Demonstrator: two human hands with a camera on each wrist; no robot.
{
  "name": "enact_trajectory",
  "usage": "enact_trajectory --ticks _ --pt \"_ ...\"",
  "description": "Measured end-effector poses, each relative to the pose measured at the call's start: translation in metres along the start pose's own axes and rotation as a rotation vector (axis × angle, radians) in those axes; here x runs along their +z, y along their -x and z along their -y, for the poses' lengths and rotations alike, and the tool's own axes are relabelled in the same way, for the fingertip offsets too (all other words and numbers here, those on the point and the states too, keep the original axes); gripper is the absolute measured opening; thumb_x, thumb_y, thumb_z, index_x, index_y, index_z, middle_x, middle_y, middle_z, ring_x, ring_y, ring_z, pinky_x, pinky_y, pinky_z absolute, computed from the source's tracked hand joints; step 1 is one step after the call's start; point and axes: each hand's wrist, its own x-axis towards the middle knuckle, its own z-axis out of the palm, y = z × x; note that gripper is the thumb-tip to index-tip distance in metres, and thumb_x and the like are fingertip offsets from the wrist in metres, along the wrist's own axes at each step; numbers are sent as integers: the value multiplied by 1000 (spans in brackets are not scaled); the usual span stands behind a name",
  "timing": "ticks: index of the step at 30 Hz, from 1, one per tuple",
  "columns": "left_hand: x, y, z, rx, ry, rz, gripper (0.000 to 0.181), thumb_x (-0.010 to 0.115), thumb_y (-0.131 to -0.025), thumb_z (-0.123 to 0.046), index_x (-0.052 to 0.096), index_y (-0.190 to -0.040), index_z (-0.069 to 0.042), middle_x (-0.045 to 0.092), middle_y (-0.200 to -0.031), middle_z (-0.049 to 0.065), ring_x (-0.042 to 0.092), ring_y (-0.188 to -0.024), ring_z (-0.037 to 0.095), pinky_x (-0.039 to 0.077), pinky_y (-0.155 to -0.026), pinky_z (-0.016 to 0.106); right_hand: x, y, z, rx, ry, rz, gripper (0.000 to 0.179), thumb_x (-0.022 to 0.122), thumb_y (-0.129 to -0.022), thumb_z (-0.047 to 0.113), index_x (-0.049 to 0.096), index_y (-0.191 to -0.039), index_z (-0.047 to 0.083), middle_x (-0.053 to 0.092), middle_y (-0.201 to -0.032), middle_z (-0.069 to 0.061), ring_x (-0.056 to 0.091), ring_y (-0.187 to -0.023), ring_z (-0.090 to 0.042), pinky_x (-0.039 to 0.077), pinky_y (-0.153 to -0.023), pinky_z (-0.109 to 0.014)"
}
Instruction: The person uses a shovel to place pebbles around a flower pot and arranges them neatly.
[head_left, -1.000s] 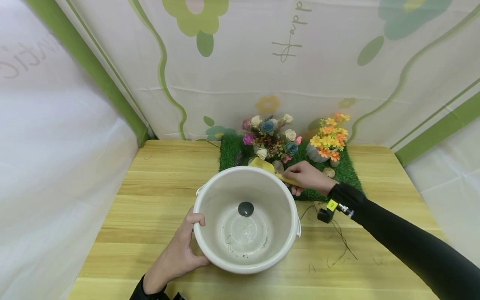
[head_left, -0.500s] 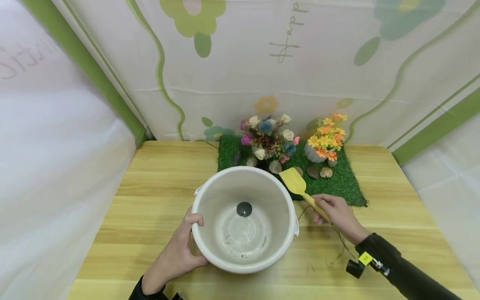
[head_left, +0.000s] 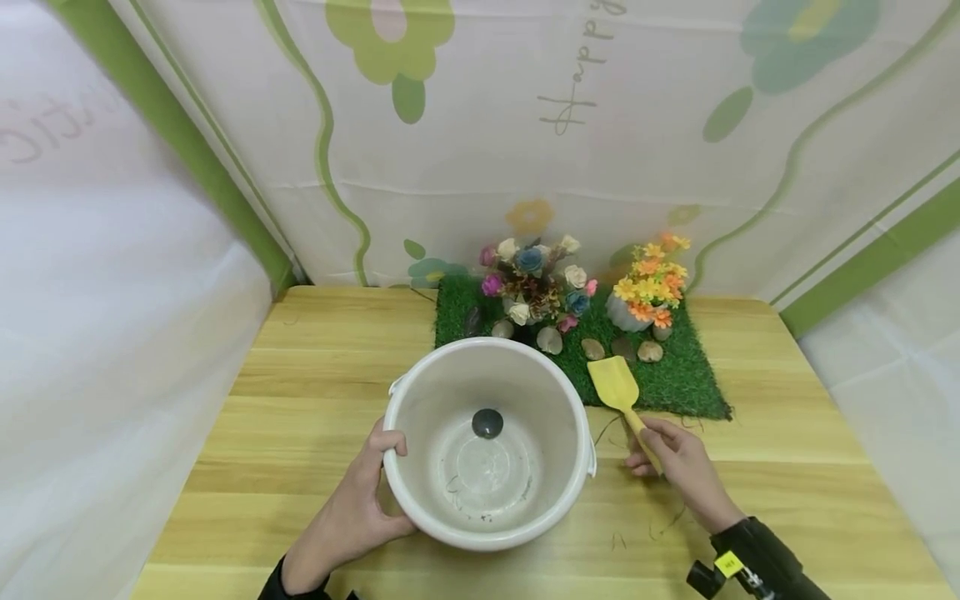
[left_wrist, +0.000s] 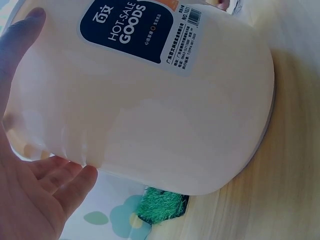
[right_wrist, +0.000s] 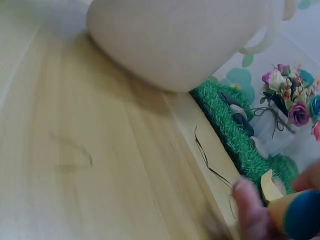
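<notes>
My left hand grips the left side of a white bucket, its fingers hooked over the rim and the thumb against the outer wall. Inside, a dark rounded stone lies near the far wall, with thin scraps on the bottom. To the right of the bucket, my right hand holds the handle of a small yellow shovel. The blade points away from me and overlaps the front part of the green turf mat. The left wrist view shows a label on the bucket's outside.
On the mat stand a mixed rose bouquet and a grey pot of orange and yellow flowers. Several stones lie before them. Thin dark strands lie on the wooden table. A printed curtain hangs behind.
My right hand has drawn the shovel from behind the bucket's far rim to the right and toward me, so its blade shows fully. My left hand and the bucket have stayed put.
</notes>
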Motion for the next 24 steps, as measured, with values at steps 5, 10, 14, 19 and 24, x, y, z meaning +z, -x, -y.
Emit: enact_trajectory --ticks 5,10,14,19,24 --pt "0 -1 1 9 1 2 73 85 -59 -31 33 -104 -8 29 -141 18 39 -118 39 40 -92 43 6 5 1 -22 140 22 50 52 -94 24 35 -136 1 60 -95 -22 62 -80 -29 53 -69 -37" --pt "0 0 2 4 5 3 73 85 -59 -31 33 -105 -8 30 -140 18 41 -117 39 40 -90 42 9 8 5 -2 319 54 55 52 -94 31 32 -140 8 58 -107 -15 61 -87 -20 52 -68 -33" --pt "0 -1 3 7 4 9 73 85 -59 -32 33 -105 -8 31 -139 18 41 -116 38 40 -90 41 9 11 3 3 374 72 58 55 -92 32 32 -140 8 54 -118 -17 59 -95 -21 51 -68 -32" --pt "-1 -2 4 0 2 17 73 85 -59 -33 34 -105 -8 30 -140 17 40 -118 38 39 -92 41 7 16 4 -43 447 103 61 56 -91 33 31 -140 5 50 -124 -22 57 -99 -25 51 -72 -29" --pt "-2 -2 4 17 -7 21 73 85 -60 -33 36 -109 -7 29 -142 18 38 -120 38 36 -95 39 4 25 11 -28 519 154 62 55 -91 36 32 -140 6 50 -125 -17 56 -100 -22 49 -75 -29"
